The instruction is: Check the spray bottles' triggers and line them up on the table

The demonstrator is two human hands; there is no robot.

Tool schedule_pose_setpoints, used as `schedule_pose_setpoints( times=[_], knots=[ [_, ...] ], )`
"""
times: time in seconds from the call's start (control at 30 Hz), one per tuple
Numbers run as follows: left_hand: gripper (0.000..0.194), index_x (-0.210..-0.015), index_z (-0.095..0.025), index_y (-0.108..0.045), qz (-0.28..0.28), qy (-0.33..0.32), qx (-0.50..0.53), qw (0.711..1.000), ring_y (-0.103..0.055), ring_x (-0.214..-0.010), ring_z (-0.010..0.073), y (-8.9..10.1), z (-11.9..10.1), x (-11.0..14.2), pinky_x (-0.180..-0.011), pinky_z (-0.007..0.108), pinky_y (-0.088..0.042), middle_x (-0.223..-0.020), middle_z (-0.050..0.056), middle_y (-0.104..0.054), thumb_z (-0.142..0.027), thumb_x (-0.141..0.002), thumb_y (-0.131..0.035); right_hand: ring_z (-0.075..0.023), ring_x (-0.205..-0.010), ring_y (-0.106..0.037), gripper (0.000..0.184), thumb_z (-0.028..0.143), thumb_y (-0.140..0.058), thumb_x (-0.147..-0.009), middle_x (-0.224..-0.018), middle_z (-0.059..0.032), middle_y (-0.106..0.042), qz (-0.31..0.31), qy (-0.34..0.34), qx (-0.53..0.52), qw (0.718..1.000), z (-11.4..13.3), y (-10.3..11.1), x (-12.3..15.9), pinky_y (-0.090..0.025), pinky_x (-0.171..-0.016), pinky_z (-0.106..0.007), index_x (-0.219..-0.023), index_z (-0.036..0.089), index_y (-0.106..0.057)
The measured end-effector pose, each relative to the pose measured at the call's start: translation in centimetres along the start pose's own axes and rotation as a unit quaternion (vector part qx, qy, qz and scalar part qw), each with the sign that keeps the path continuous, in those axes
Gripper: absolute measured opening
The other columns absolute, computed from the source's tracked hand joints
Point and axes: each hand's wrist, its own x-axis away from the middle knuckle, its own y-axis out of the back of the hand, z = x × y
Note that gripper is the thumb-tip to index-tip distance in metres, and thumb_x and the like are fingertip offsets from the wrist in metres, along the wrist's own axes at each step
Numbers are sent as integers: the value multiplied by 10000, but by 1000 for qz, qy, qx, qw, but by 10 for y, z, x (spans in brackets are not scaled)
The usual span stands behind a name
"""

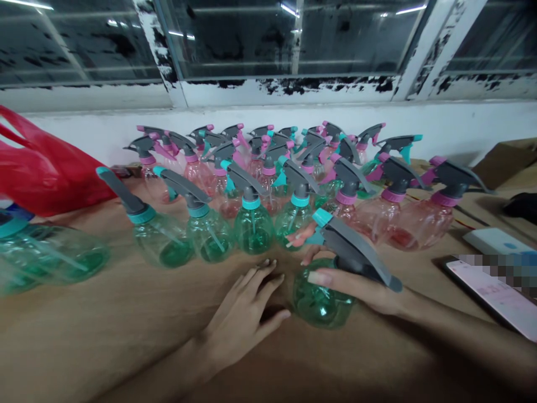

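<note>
Fingers of the right hand (363, 288) held a green spray bottle (321, 308), lower right of centre; the left hand (241, 319) was loosely open beside it. The bottle seemed light, slippery, slightly yielding, best gripped around the neck. Mid-frame, green bottles (253, 224) and pink bottles (428, 224) showed deeper colour low down, possibly liquid.

The left edge crops a green bottle (14, 274) and red bag (54, 173); pixelation partly hides the phone (489, 291).

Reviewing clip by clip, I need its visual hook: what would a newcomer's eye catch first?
The massed spray bottles, green and pink, spread across the table. Then the red bag at far left, and the right hand around a green bottle in front.
</note>
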Motion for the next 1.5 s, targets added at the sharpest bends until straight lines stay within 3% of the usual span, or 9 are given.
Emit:
schedule_pose_setpoints(
  times=[0.17,0.3,0.43,0.57,0.8,0.97,1.13,1.33,1.5],
  knots=[
    [473,-1326,-185,-432,12,-6,-16,1000,-420,-1255,309,0,0,-1,-1014,505,-365,-1388,128,-439,-401,-920,-543,-197,-821,-607,448,522,-740,-642,-1041,-36,-645,4,26,-18,999,-1,1,-1,-523,-693,-330,-1002,280,-627],
    [486,-1319,-163,-439,-6,-6,-25,1000,-438,-1234,310,-1,-1,0,-997,487,-390,-1359,138,-464,-404,-912,-551,-141,-721,-608,354,384,-716,-728,-1061,-9,-644,0,-13,12,1000,-2,-3,-1,-530,-668,-289,-1048,285,-601],
    [474,-1318,-170,-445,-5,-6,-28,1000,-427,-1242,315,-3,0,1,-990,492,-394,-1358,132,-465,-414,-920,-529,-122,-698,-630,310,277,-679,-766,-1154,-27,-636,-2,0,18,1000,-3,-6,-2,-555,-689,-288,-1060,254,-584],
    [469,-1323,-183,-445,5,2,-23,1000,-439,-1235,314,-2,0,0,-994,492,-390,-1367,123,-463,-399,-917,-539,-140,-727,-637,365,229,-704,-720,-1171,-44,-646,-30,15,30,999,-3,-8,-3,-571,-696,-305,-1067,242,-590],
    [476,-1315,-158,-459,11,1,-15,1000,-434,-1236,316,1,-2,-2,-993,486,-393,-1348,135,-475,-383,-908,-561,-136,-760,-645,364,212,-683,-736,-1173,-45,-644,-22,15,42,999,-2,-7,-2,-572,-724,-291,-1083,234,-572],
    [456,-1311,-158,-469,11,-2,-15,1000,-433,-1235,317,1,-2,0,-988,492,-394,-1348,139,-471,-402,-930,-519,-127,-707,-644,328,247,-635,-780,-1033,-33,-651,-13,-7,54,998,-3,-6,-1,-570,-688,-275,-1100,231,-565],
    [458,-1327,-187,-442,9,-4,-16,1000,-443,-1231,307,1,-1,-1,-995,497,-385,-1361,127,-463,-427,-941,-495,-138,-730,-647,306,294,-608,-818,-1065,-29,-649,-5,-8,54,998,-3,-4,1,-553,-732,-295,-1117,250,-566],
    [452,-1313,-157,-452,12,-6,-19,1000,-439,-1227,315,3,-2,-2,-978,503,-404,-1349,143,-466,-408,-940,-501,-167,-704,-647,337,353,-615,-824,-744,16,-645,-8,-21,71,997,-3,-4,1,-535,-694,-313,-1144,256,-571],
    [468,-1318,-149,-452,11,-9,-21,1000,-432,-1233,315,2,-3,-1,-993,496,-393,-1351,141,-462,-402,-930,-524,-146,-733,-643,304,320,-612,-826,-961,-8,-657,-3,-12,63,998,-3,-3,1,-538,-708,-297,-1122,262,-574]
  ],
)
